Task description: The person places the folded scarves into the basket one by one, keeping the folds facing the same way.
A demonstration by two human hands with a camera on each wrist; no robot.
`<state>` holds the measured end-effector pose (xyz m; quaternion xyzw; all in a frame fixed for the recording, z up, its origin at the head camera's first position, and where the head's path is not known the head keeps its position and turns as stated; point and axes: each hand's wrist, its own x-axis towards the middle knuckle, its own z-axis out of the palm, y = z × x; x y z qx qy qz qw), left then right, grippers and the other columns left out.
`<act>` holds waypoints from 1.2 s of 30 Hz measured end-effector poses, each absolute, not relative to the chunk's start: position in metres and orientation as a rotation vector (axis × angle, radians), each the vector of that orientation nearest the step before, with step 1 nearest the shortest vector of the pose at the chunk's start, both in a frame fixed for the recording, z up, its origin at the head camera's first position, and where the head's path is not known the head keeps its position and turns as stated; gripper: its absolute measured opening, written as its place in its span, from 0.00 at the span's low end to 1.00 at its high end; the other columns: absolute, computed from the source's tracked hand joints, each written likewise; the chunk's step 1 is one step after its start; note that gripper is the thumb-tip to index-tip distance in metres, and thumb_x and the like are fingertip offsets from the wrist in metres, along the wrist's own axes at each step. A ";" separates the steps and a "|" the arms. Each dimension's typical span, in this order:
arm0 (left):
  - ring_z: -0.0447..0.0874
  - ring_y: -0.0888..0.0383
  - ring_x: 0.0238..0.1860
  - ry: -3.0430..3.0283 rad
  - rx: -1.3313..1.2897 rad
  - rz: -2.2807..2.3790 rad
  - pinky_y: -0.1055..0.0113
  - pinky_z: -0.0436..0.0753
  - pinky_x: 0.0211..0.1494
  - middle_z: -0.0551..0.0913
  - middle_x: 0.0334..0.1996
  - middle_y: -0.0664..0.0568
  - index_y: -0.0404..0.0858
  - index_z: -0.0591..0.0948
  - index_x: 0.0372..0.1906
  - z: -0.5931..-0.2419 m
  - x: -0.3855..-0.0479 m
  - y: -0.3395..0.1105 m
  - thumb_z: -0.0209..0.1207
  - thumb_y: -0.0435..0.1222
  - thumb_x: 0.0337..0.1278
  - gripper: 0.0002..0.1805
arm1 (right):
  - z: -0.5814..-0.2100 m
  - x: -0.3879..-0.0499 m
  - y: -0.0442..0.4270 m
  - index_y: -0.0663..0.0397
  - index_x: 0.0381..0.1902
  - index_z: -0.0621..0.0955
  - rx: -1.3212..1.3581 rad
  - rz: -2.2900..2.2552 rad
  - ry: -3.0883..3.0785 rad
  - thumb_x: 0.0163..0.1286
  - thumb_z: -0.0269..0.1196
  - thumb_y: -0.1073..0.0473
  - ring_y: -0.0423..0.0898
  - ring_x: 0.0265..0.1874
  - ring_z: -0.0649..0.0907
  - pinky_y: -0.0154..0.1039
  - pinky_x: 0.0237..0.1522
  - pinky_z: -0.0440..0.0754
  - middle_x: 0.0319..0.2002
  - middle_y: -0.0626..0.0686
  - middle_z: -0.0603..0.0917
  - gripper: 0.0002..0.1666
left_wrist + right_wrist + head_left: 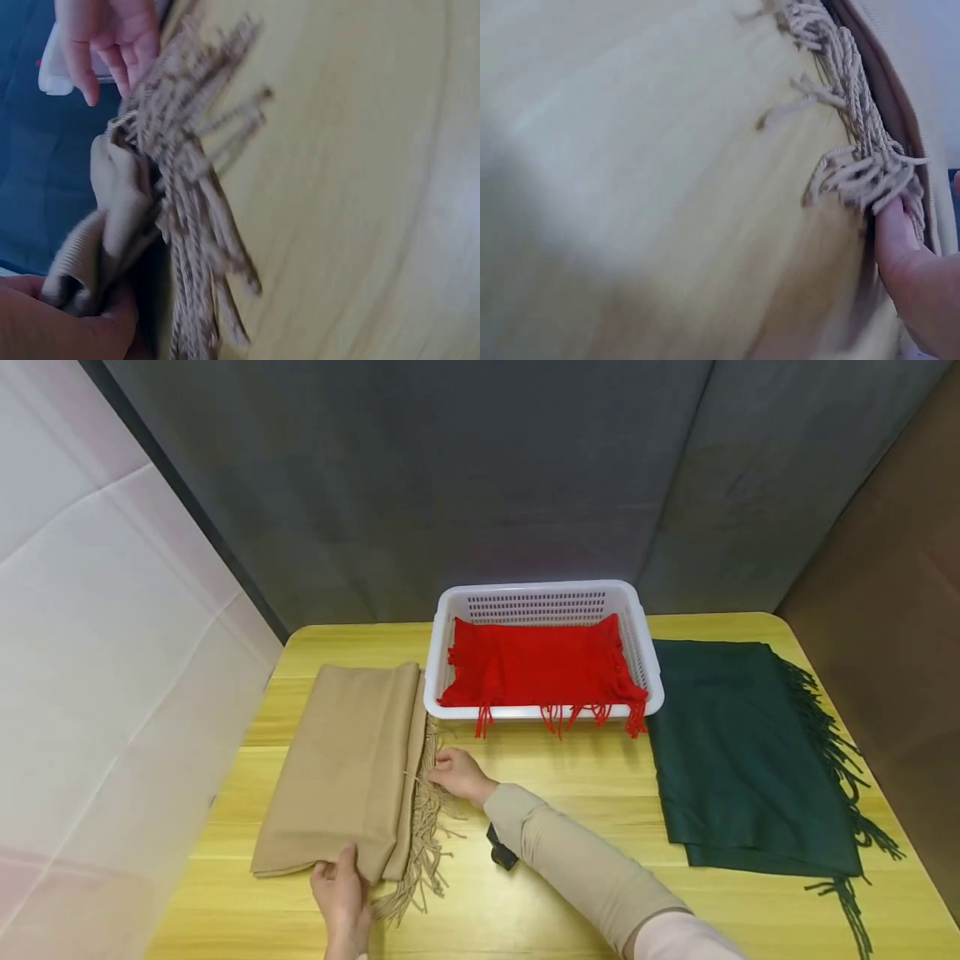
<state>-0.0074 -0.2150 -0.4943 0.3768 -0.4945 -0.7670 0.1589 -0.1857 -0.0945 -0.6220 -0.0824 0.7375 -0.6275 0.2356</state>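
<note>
A folded tan scarf (pixel 345 760) lies on the left of the table, its fringe (pixel 427 827) along the right side. The left hand (pixel 342 897) pinches the scarf's near edge between thumb and fingers; the left wrist view shows this hand (pixel 67 326) gripping bunched layers of cloth (pixel 120 202). At the fringed side, the right hand (pixel 462 777) holds a strand of fringe with its fingertips. In the right wrist view the thumb of the right hand (pixel 922 285) touches the fringe (pixel 877 176).
A white basket (pixel 432 672) at the back middle holds a red fringed scarf (pixel 543 664), some strands hanging over its front rim. A dark green folded scarf (pixel 750 760) lies on the right. The yellow table (pixel 570 893) stands between a white left wall, a grey back wall and a brown right wall.
</note>
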 end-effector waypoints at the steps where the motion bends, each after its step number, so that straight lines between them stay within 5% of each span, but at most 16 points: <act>1: 0.68 0.69 0.17 -1.433 1.058 -2.171 0.79 0.70 0.20 0.68 0.23 0.57 0.38 0.56 0.36 -0.496 -0.008 -0.216 0.49 0.31 0.59 0.12 | -0.627 -0.187 -0.098 0.65 0.54 0.69 -0.186 -1.744 1.988 0.56 0.62 0.54 0.45 0.35 0.81 0.37 0.33 0.78 0.41 0.58 0.80 0.30; 3: 0.68 0.69 0.16 -1.490 1.067 -2.123 0.79 0.69 0.18 0.68 0.24 0.56 0.39 0.54 0.40 -0.497 -0.010 -0.218 0.49 0.31 0.59 0.15 | -0.616 -0.180 -0.097 0.69 0.52 0.70 -0.164 -1.798 1.906 0.57 0.61 0.54 0.47 0.34 0.81 0.38 0.32 0.79 0.41 0.60 0.79 0.30; 10: 0.78 0.66 0.31 -1.509 1.040 -2.143 0.74 0.77 0.36 0.69 0.38 0.52 0.40 0.51 0.48 -0.497 -0.008 -0.223 0.47 0.28 0.59 0.19 | -0.489 -0.135 -0.072 0.78 0.51 0.67 -0.033 -1.775 1.803 0.61 0.56 0.66 0.58 0.40 0.79 0.43 0.40 0.77 0.42 0.67 0.76 0.23; 12: 0.78 0.67 0.31 -1.545 1.047 -2.141 0.74 0.77 0.37 0.69 0.39 0.52 0.41 0.50 0.48 -0.496 -0.006 -0.224 0.45 0.28 0.60 0.18 | -0.491 -0.133 -0.072 0.78 0.52 0.67 -0.068 -1.759 1.857 0.61 0.57 0.65 0.57 0.40 0.79 0.43 0.41 0.77 0.44 0.67 0.75 0.25; 19: 0.77 0.68 0.32 -1.622 1.035 -2.148 0.73 0.77 0.38 0.66 0.42 0.48 0.39 0.49 0.49 -0.497 0.000 -0.222 0.44 0.27 0.59 0.20 | -0.645 -0.186 -0.102 0.71 0.43 0.73 -0.186 -1.832 1.846 0.54 0.65 0.48 0.47 0.27 0.82 0.38 0.25 0.80 0.33 0.59 0.80 0.31; 24: 0.76 0.67 0.29 -1.620 1.017 -2.209 0.74 0.76 0.31 0.68 0.38 0.51 0.42 0.51 0.47 -0.499 0.006 -0.217 0.44 0.26 0.59 0.17 | -0.563 -0.163 -0.090 0.61 0.23 0.72 -0.154 -1.755 1.956 0.55 0.64 0.55 0.39 0.17 0.74 0.33 0.19 0.73 0.19 0.50 0.77 0.16; 28: 0.75 0.66 0.26 -1.640 1.000 -2.244 0.74 0.74 0.25 0.69 0.34 0.54 0.41 0.53 0.44 -0.498 0.011 -0.213 0.44 0.25 0.58 0.16 | -0.500 -0.142 -0.083 0.56 0.15 0.63 -0.127 -1.640 2.124 0.56 0.61 0.64 0.37 0.12 0.60 0.33 0.17 0.60 0.11 0.45 0.60 0.19; 32: 0.75 0.66 0.33 -1.743 0.910 -2.269 0.72 0.77 0.34 0.66 0.41 0.51 0.38 0.52 0.47 -0.494 0.016 -0.210 0.42 0.24 0.59 0.16 | -0.512 -0.151 -0.086 0.59 0.16 0.64 -0.153 -1.567 2.245 0.52 0.66 0.57 0.41 0.15 0.61 0.37 0.19 0.62 0.14 0.47 0.59 0.22; 33: 0.75 0.66 0.35 -1.769 0.887 -2.278 0.71 0.77 0.37 0.66 0.42 0.51 0.38 0.51 0.48 -0.493 0.017 -0.209 0.42 0.24 0.59 0.17 | -0.516 -0.152 -0.087 0.63 0.20 0.69 -0.171 -1.532 2.301 0.51 0.66 0.55 0.43 0.18 0.67 0.37 0.23 0.67 0.17 0.50 0.66 0.20; 36: 0.75 0.66 0.36 -1.849 0.871 -2.272 0.71 0.76 0.38 0.68 0.42 0.53 0.37 0.51 0.51 -0.489 0.020 -0.207 0.43 0.25 0.59 0.19 | -0.564 -0.171 -0.095 0.73 0.40 0.73 -0.244 -1.434 2.449 0.49 0.65 0.41 0.51 0.36 0.76 0.40 0.36 0.74 0.35 0.61 0.77 0.38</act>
